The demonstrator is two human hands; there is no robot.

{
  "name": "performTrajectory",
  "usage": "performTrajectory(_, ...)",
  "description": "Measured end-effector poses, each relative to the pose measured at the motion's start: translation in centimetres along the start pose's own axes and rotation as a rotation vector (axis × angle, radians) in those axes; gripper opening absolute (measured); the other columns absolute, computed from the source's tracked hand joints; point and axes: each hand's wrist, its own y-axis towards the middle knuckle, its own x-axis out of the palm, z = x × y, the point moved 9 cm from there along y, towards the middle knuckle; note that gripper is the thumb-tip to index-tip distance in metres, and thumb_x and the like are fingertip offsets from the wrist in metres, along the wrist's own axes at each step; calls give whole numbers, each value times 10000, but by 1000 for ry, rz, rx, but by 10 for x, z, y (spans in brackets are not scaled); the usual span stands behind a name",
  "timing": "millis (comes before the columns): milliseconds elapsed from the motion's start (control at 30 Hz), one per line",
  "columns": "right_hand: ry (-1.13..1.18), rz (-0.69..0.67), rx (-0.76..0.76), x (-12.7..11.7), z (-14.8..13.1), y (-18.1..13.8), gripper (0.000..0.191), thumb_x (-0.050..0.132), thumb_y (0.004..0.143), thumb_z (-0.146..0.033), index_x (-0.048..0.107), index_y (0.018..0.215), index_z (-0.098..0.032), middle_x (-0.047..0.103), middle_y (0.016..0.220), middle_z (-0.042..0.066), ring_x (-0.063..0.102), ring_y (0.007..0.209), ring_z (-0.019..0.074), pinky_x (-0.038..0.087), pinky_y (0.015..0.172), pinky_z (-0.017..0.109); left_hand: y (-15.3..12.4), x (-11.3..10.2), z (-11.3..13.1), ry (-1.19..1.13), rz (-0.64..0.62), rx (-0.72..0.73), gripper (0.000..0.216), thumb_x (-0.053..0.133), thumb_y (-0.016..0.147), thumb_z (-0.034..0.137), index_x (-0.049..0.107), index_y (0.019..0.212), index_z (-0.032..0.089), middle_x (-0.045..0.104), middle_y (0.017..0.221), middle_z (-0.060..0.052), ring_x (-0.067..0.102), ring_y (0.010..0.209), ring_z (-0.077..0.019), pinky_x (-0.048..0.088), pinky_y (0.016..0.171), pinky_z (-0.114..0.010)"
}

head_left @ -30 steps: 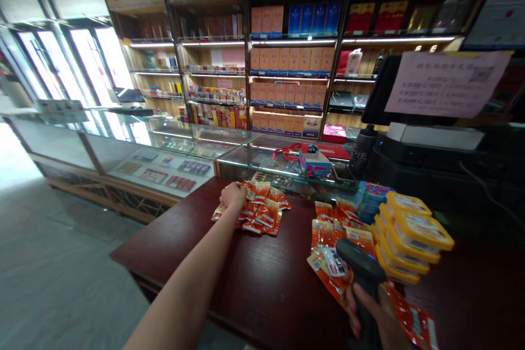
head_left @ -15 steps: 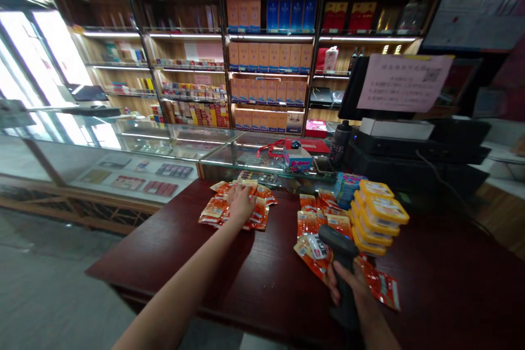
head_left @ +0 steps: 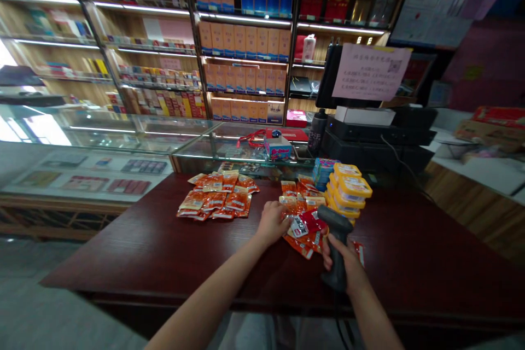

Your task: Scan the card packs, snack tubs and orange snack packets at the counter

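Note:
My right hand (head_left: 342,251) is wrapped round the grip of a dark barcode scanner (head_left: 337,240), its head over a spread of snack packets. My left hand (head_left: 271,224) is at the left edge of this spread, fingers curled and thumb against the corner of a red packet with a white label (head_left: 302,225); the fingertips are partly hidden. Orange snack packets (head_left: 303,243) lie beneath and around the scanner. A second pile of orange packets (head_left: 219,197) lies to the left on the dark wooden table.
Yellow-lidded tubs (head_left: 348,188) are stacked behind the scanner, beside blue packs (head_left: 324,171). A glass display counter (head_left: 197,142) borders the table's far side. A monitor with a pink paper sheet (head_left: 371,74) stands at back right. The scanner's cable (head_left: 338,317) hangs over the table's front edge.
My left hand has moved right, from the left pile to the packets by the scanner. A red packet now shows beneath the scanner head. The view has turned right.

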Motion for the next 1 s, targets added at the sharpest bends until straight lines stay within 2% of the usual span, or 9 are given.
performTrajectory(200, 13, 19, -38, -11, -11, -7, 373, 739, 712, -454, 558, 926, -209, 527, 555, -82, 418, 385, 58, 361, 357, 168, 3, 28, 28, 53, -104, 88, 489, 692, 685, 550, 665, 1052, 228, 644, 1070, -104, 517, 1073, -297, 389, 916, -411)
performTrajectory(300, 6, 37, -47, -13, -15, -13, 383, 743, 704, -455, 558, 926, -204, 527, 552, -83, 421, 371, 55, 364, 348, 168, 6, 36, 31, 88, -146, 51, 510, 713, 667, 522, 658, 1075, 221, 649, 1063, -115, 521, 1079, -317, 399, 903, -426)
performTrajectory(433, -10, 53, -42, -11, -18, -19, 390, 752, 695, -452, 558, 916, -197, 531, 533, -83, 428, 358, 54, 364, 338, 162, 10, 32, 33, 74, -100, 1, 615, 810, 547, 430, 647, 1095, 203, 615, 1123, -134, 525, 1086, -330, 407, 908, -424)
performTrajectory(500, -19, 67, -29, -9, -20, -21, 393, 756, 693, -449, 560, 917, -191, 537, 530, -82, 437, 357, 57, 373, 337, 164, 12, 32, 29, -31, -100, -27, 546, 820, 528, 353, 662, 1027, 195, 635, 1062, -112, 569, 1010, -295, 432, 872, -391)
performTrajectory(567, -29, 82, -13, -7, -21, -23, 403, 758, 694, -447, 567, 932, -185, 546, 536, -79, 453, 362, 62, 385, 340, 169, 13, 32, 18, -193, -109, -82, 327, 770, 593, 290, 671, 890, 193, 662, 908, -62, 609, 865, -237, 457, 790, -345)
performTrajectory(633, -27, 96, 12, -2, -23, -25, 405, 765, 692, -444, 567, 934, -187, 556, 553, -77, 472, 388, 66, 418, 367, 182, 12, 26, -1, -365, -54, -153, 176, 710, 660, 269, 648, 800, 184, 656, 785, -27, 611, 743, -194, 463, 708, -309)
performTrajectory(767, -34, 84, 25, 20, -27, -29, 430, 788, 669, -451, 559, 930, -197, 574, 603, -70, 507, 476, 75, 494, 479, 221, 3, -3, -42, -601, 198, -231, 228, 685, 694, 317, 595, 842, 169, 652, 769, -14, 607, 706, -173, 467, 661, -285)
performTrajectory(933, -233, 5, 11, 59, -23, -31, 438, 749, 665, -531, 514, 826, -197, 521, 505, -83, 400, 357, 53, 327, 332, 170, -16, -28, -72, -596, 395, -239, 304, 705, 686, 349, 574, 896, 174, 658, 835, -23, 617, 765, -178, 478, 729, -305)
performTrajectory(1000, -317, -49, 24, 73, -16, -31, 452, 731, 667, -550, 513, 844, -196, 488, 440, -94, 375, 333, 60, 305, 321, 176, -23, -33, -80, -579, 463, -268, 318, 702, 695, 353, 577, 925, 172, 663, 862, -38, 624, 786, -187, 480, 750, -319)
